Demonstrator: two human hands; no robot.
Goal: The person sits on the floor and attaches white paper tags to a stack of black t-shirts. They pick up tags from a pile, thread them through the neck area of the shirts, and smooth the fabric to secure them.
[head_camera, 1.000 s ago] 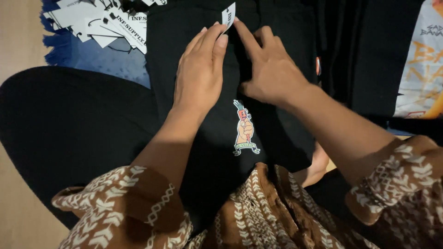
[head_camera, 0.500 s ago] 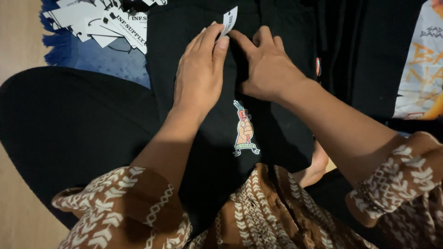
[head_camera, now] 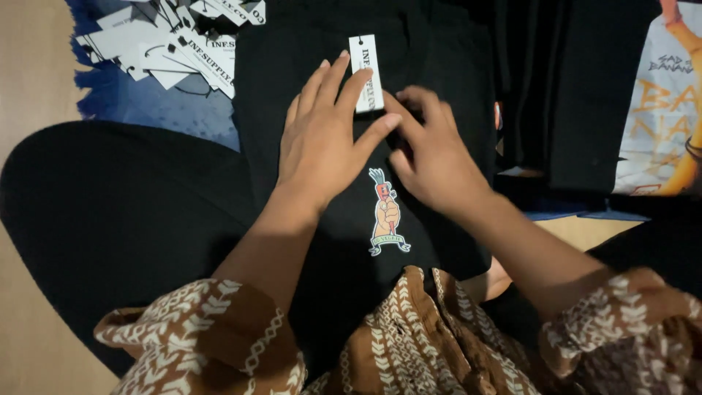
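Observation:
A folded black garment (head_camera: 431,44) with a small carrot-in-fist print (head_camera: 387,212) lies across my lap. A white rectangular hang tag (head_camera: 365,69) rests flat on it near the top. My left hand (head_camera: 325,146) lies palm down on the garment, fingers spread, with the fingertips touching the tag's left edge and the thumb stretched to the right. Just right of it is my right hand (head_camera: 439,157), its fingers bent and its tips pressed into the fabric beside the tag. What those fingers pinch is hidden.
A heap of several loose white hang tags (head_camera: 172,44) lies on a blue cloth (head_camera: 157,110) at the upper left. More dark folded garments (head_camera: 578,88) and a white printed garment (head_camera: 662,110) are at the right. Wooden floor (head_camera: 29,73) shows at the left.
The hang tag has been drawn down and now lies fully flat on the garment. My right index finger, stretched toward the tag before, is now curled. My left fingers have spread.

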